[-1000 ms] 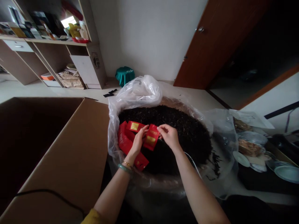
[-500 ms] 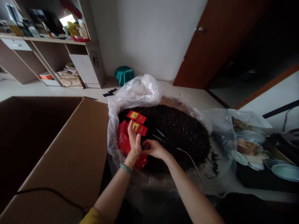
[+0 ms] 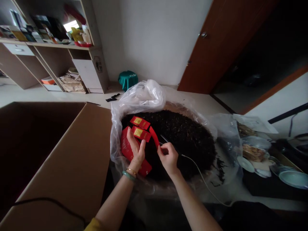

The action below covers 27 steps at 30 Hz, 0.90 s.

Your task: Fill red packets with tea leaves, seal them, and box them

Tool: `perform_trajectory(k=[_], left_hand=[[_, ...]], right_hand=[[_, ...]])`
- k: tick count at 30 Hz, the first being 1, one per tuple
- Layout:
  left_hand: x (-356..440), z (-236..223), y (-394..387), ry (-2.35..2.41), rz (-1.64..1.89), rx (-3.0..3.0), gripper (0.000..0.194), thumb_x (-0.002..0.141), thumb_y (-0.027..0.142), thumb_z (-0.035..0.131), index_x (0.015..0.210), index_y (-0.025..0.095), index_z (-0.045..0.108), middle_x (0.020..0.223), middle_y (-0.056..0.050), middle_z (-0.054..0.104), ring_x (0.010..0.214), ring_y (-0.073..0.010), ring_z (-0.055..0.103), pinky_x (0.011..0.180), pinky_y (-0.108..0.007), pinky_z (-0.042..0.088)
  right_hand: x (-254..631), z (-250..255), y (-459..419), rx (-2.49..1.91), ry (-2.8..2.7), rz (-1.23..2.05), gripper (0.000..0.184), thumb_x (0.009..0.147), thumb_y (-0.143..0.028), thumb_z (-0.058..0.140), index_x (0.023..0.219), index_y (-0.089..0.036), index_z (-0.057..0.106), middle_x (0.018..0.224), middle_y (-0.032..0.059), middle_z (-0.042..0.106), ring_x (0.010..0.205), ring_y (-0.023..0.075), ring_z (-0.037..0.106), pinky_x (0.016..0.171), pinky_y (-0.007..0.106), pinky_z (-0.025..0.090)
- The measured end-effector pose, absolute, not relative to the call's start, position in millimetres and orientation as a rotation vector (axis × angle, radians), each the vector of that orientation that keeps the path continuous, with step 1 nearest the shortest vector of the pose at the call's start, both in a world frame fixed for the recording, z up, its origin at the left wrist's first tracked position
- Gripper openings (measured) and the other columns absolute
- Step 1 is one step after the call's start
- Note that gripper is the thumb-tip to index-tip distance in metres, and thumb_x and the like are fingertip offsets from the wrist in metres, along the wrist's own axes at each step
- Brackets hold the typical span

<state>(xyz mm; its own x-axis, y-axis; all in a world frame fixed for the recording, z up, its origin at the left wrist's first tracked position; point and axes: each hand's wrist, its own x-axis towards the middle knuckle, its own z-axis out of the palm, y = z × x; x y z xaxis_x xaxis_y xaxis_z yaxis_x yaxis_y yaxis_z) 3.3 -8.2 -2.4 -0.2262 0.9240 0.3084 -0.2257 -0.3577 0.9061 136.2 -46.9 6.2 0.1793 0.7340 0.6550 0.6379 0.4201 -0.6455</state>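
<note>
A wide clear plastic bag [image 3: 144, 94] holds a heap of dark loose leaves [image 3: 187, 138]. Several red packets with gold labels [image 3: 141, 123] lie on the heap's left side. My left hand [image 3: 135, 150] has its fingers stretched out flat against this pile, beside a labelled packet [image 3: 141, 134]. My right hand [image 3: 168, 157] is closed in a pinch on the end of a red packet [image 3: 154, 137] seen edge-on. A thin stick-like tool [image 3: 164, 139] pokes out by its fingers. A white cable [image 3: 201, 175] trails from that hand to the lower right.
A large open cardboard box [image 3: 72, 160] stands at the left, with a black cord across its flap. Bowls and plates under plastic [image 3: 252, 154] sit at the right. Shelves [image 3: 48, 41], a green bundle [image 3: 128, 78] and a brown door [image 3: 216, 41] are beyond.
My right hand dropped from the packet it held with the left, went low over the leaves, and now pinches a red packet. My left hand lowered onto the pile with a packet laid there.
</note>
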Motion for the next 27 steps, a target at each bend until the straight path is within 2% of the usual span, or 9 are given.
perform_trajectory(k=[2,4,7,9,11,14,16,19,27], left_hand=[[5,-1,-5,0.862,1.613,1.037,0.073,0.08,0.045,0.062,0.142,0.024,0.032,0.15,-0.01,0.034,0.138,-0.0281,0.032,0.111,-0.038,0.033],[7,2,-1,0.736,1.337,0.939,0.061,0.076,0.045,0.065,0.13,0.02,0.049,0.136,-0.014,0.052,0.121,-0.0294,0.054,0.099,-0.042,0.045],[8,7,2,0.678,1.074,0.901,0.044,0.075,0.043,0.066,0.106,0.013,0.065,0.112,-0.015,0.067,0.097,-0.0275,0.067,0.087,-0.04,0.051],[7,9,3,0.717,1.064,0.971,0.037,0.074,0.043,0.066,0.093,0.012,0.068,0.094,-0.012,0.072,0.087,-0.0237,0.067,0.082,-0.035,0.052],[6,10,2,0.753,1.049,1.071,0.034,0.071,0.045,0.069,0.081,0.013,0.068,0.077,-0.007,0.071,0.076,-0.0197,0.065,0.073,-0.029,0.052],[7,11,0,0.757,0.954,1.161,0.037,0.068,0.049,0.072,0.068,0.013,0.063,0.063,-0.002,0.064,0.063,-0.0145,0.058,0.059,-0.024,0.048],[8,12,-1,0.743,0.929,1.164,0.041,0.066,0.052,0.072,0.068,0.013,0.062,0.06,-0.001,0.061,0.059,-0.0128,0.055,0.056,-0.023,0.046],[10,14,-2,0.736,0.94,1.166,0.041,0.065,0.053,0.073,0.068,0.014,0.062,0.059,0.0,0.059,0.06,-0.0126,0.053,0.057,-0.022,0.045],[12,6,0,0.762,0.937,1.169,0.032,0.068,0.044,0.072,0.075,0.013,0.064,0.065,0.001,0.06,0.06,-0.0106,0.051,0.058,-0.022,0.043]], right_hand=[[132,5,-49,-1.215,-1.624,-0.03,0.014,0.084,-0.017,0.053,0.071,-0.022,0.055,0.068,0.0027,0.059,0.063,0.0154,0.056,0.06,0.029,0.05],[126,5,-51,-1.166,-1.77,-0.099,0.017,0.084,-0.013,0.052,0.07,-0.023,0.055,0.069,0.0035,0.059,0.069,0.0173,0.056,0.065,0.031,0.051],[122,6,-52,-1.089,-1.953,-0.06,0.011,0.083,-0.017,0.057,0.075,-0.023,0.059,0.078,0.0049,0.061,0.08,0.0202,0.057,0.074,0.035,0.052],[123,7,-51,-1.068,-1.983,0.011,0.006,0.084,-0.024,0.06,0.088,-0.023,0.064,0.092,0.0072,0.063,0.091,0.0227,0.058,0.083,0.04,0.052],[129,10,-46,-1.128,-1.913,0.005,0.026,0.086,-0.027,0.056,0.111,-0.023,0.061,0.11,0.0109,0.061,0.103,0.0256,0.056,0.09,0.045,0.049],[140,17,-34,-1.245,-1.838,-0.103,0.046,0.09,-0.022,0.047,0.136,-0.021,0.045,0.129,0.0139,0.053,0.118,0.0287,0.049,0.098,0.05,0.044],[145,21,-26,-1.251,-1.895,-0.14,0.048,0.091,-0.02,0.045,0.139,-0.023,0.043,0.131,0.0116,0.055,0.121,0.0286,0.047,0.101,0.051,0.042],[148,21,-21,-1.222,-1.927,-0.165,0.045,0.091,-0.017,0.045,0.136,-0.025,0.047,0.123,0.0087,0.062,0.118,0.0267,0.05,0.099,0.049,0.045],[152,-3,-25,-1.175,-1.846,-0.125,0.045,0.092,-0.018,0.045,0.137,-0.024,0.047,0.127,0.0095,0.061,0.12,0.024,0.055,0.1,0.045,0.047]])
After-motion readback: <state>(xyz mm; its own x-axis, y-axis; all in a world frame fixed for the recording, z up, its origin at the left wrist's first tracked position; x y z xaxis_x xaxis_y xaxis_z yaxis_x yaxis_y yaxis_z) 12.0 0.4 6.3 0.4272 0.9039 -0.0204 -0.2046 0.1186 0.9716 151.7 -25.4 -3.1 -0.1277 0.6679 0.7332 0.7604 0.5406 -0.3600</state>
